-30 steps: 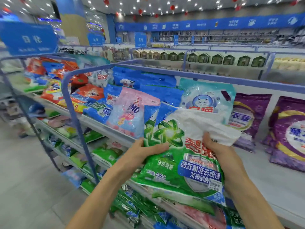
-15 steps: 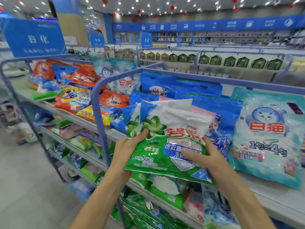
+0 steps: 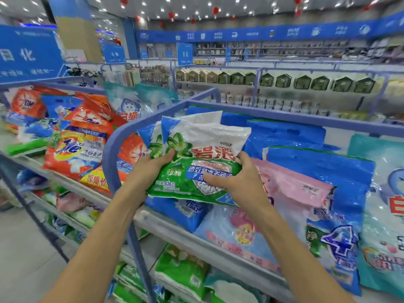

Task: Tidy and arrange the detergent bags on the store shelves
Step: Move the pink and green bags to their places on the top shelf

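Our left hand [image 3: 153, 169] and right hand [image 3: 231, 182] both clutch the green bag [image 3: 196, 154], fingers curled into it, above the shelf's [image 3: 175, 230] front edge near its left corner. Slack film could slip, dropping it onto the pink bag [image 3: 290, 184].

- A big blue sign [image 3: 26, 55] is hanging at the upper left.
- Green house-shaped boxes [image 3: 284, 80] are standing in a row along the far rack's [image 3: 323, 72] top shelf.
- Red ornaments [image 3: 215, 10] are dangling from the ceiling.
- A blue banner [image 3: 251, 33] is running along the back wall.
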A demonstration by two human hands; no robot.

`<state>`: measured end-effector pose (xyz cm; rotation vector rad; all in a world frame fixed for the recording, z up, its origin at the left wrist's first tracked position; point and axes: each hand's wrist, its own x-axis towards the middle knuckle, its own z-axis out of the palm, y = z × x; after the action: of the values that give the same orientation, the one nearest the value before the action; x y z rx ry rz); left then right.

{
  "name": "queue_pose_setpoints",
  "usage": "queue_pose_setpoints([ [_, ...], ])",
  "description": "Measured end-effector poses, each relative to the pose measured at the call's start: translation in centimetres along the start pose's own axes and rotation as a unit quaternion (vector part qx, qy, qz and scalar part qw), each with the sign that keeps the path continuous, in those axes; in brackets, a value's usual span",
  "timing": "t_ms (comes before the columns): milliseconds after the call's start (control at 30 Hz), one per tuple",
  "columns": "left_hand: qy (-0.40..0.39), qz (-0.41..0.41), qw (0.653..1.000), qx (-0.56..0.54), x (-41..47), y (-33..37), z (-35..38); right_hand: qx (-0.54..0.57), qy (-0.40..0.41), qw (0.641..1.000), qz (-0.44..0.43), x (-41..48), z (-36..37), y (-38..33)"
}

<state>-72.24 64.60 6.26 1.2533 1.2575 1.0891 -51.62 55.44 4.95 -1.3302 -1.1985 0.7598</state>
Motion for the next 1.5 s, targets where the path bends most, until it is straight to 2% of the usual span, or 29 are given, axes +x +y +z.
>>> queue_pose_setpoints([
  [167,0.058,0.057,0.991,0.108,4.8,-1.8,-0.1,-0.041,0.035,0.998,0.014,4.0,2.8,1.5],
  [267,0.043,0.093,0.975,0.198,6.0,-2.7,1.0,-0.118,0.055,0.991,0.027,5.8,3.8,2.7],
  [433,0.067,0.123,0.968,0.207,5.9,-4.1,1.8,-0.168,0.094,0.98,0.045,5.1,4.7,3.0],
  [600,0.039,0.186,0.948,0.256,3.5,-5.2,1.4,-0.287,0.136,0.948,0.012,2.7,6.2,3.5],
  [733,0.014,0.238,0.92,0.31,1.3,-6.7,1.8,-0.328,0.121,0.937,0.001,0.4,6.0,3.7],
  [833,-0.002,0.256,0.896,0.362,0.0,-8.1,1.9,-0.376,0.103,0.921,0.006,-2.1,5.0,3.6],
  [933,-0.032,0.271,0.877,0.397,-1.8,-9.2,1.7,-0.406,0.143,0.902,-0.022,-5.1,3.3,3.5],
  [1033,-0.045,0.277,0.87,0.406,-4.5,-9.4,1.8,-0.439,0.177,0.88,-0.015,-8.9,0.8,3.0],
  [1167,-0.084,0.302,0.868,0.385,-10.0,-10.2,4.2,-0.453,0.182,0.873,0.007,-15.6,-2.8,2.8],
  [1267,-0.125,0.336,0.86,0.363,-15.4,-10.7,6.8,-0.452,0.219,0.864,0.022,-21.4,-6.0,3.0],
  [1367,-0.158,0.336,0.864,0.34,-21.1,-11.0,9.7,-0.455,0.228,0.858,0.065,-27.5,-9.8,3.1],
  [1500,-0.225,0.36,0.841,0.334,-27.9,-12.0,14.1,-0.455,0.282,0.839,0.1,-35.0,-14.2,3.6],
])
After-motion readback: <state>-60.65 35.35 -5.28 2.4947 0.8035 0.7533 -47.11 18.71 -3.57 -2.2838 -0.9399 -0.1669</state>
